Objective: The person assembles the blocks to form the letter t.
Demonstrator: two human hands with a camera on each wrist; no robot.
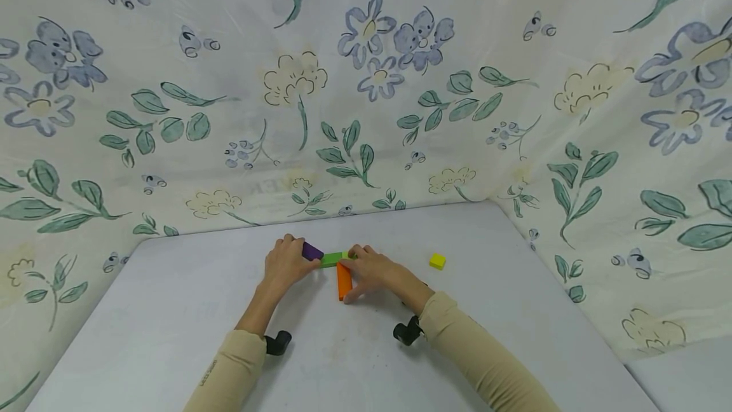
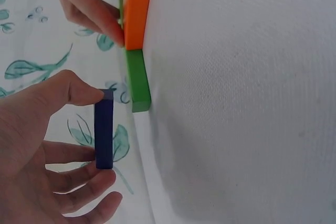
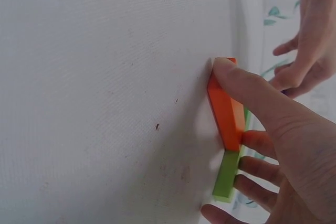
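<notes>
In the head view my left hand (image 1: 286, 260) pinches a purple block (image 1: 312, 251) between thumb and fingers. The left wrist view shows this block (image 2: 104, 129) held apart from the green block (image 2: 138, 80). That green block (image 1: 331, 260) lies on the table beside a light green block (image 1: 346, 255), partly covered by my right fingers. An orange block (image 1: 344, 281) extends from the green pieces toward me. My right hand (image 1: 372, 270) grips it, thumb on the near end of the orange block (image 3: 226, 111) and fingertips around the far end, close to the light green block (image 3: 227, 176).
A small yellow block (image 1: 437, 261) lies alone to the right of my right hand. The white table (image 1: 189, 310) ends at a flower-patterned cloth (image 1: 251, 119) at the back and sides. Black wrist devices (image 1: 407, 330) sit under both forearms.
</notes>
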